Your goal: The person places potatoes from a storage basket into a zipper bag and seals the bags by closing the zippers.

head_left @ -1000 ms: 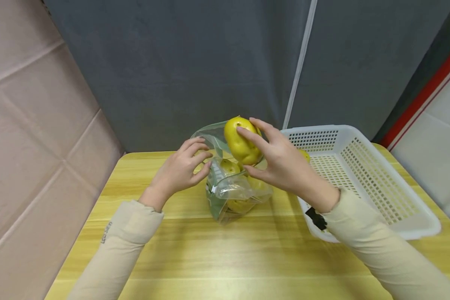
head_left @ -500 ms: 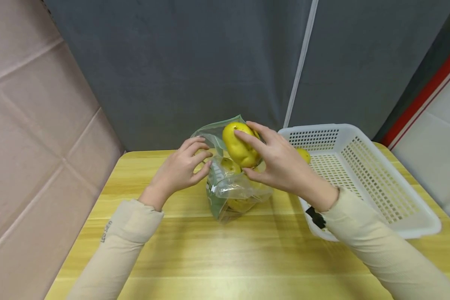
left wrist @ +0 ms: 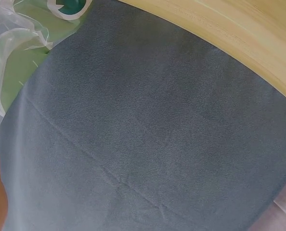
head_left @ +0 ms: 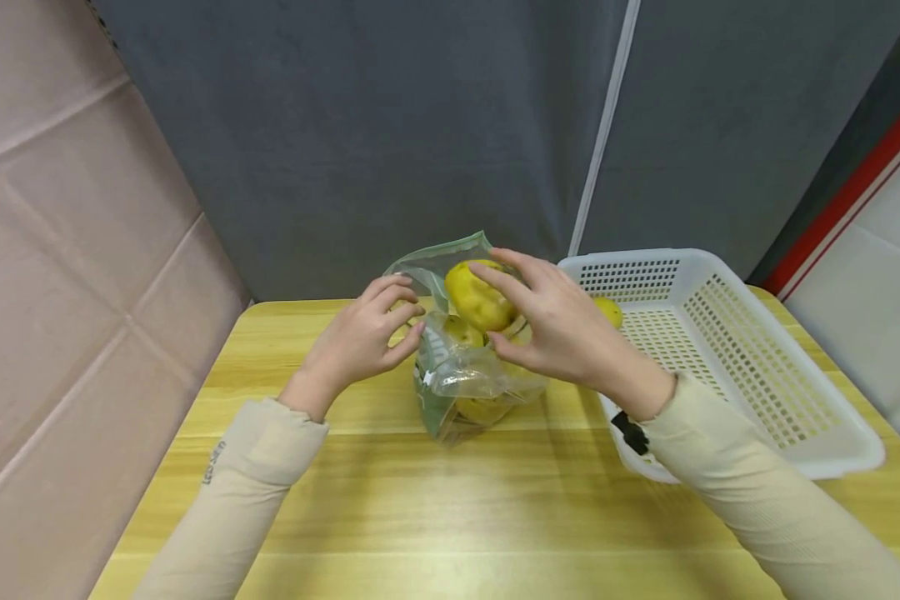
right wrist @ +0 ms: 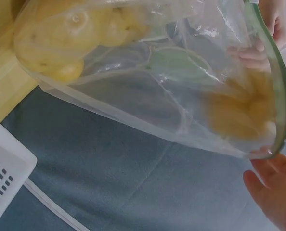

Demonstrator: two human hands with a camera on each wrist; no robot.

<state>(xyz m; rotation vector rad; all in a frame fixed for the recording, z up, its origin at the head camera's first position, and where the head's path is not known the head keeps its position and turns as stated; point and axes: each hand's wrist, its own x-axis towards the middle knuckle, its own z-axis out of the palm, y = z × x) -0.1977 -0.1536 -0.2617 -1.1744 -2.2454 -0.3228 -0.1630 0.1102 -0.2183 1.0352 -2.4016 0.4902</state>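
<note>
Right hand point(head_left: 562, 329) grasps a yellow pear point(head_left: 480, 296) at the zip bag point(head_left: 461, 375) mouth (pears inside); left hand point(head_left: 360, 337) pinches the bag rim.

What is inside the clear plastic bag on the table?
Yellow fruits lie inside the plastic bag; the right hand lowers another fruit in. Crumpled plastic hides the exact count.
</note>
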